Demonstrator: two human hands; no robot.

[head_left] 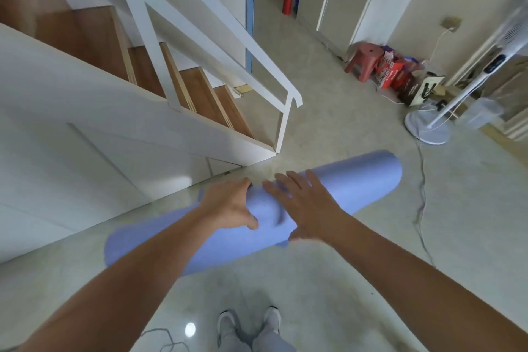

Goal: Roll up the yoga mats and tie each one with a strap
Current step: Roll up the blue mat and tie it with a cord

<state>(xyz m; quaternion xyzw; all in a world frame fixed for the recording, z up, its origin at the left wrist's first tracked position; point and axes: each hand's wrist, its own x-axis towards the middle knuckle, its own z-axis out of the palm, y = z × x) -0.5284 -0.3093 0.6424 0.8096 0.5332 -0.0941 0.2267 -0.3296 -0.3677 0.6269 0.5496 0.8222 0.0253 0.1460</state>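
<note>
A light blue yoga mat [360, 183], rolled into a thick tube, lies slanted across the pale floor from lower left to upper right. My left hand [228, 206] curls over the roll's middle, fingers wrapped over the far side and thumb on the near side. Just to its right, my right hand [305, 203] rests flat on top of the roll with fingers spread. A small flap of the mat's edge shows under my right hand near the floor. No strap can be seen.
A white staircase [160, 134] with wooden treads and a railing stands close behind the roll at left. A fan stand [428, 126] and its cable [423, 197] are at right, beside a red stool [363, 57] and bags. My feet [248, 323] are below.
</note>
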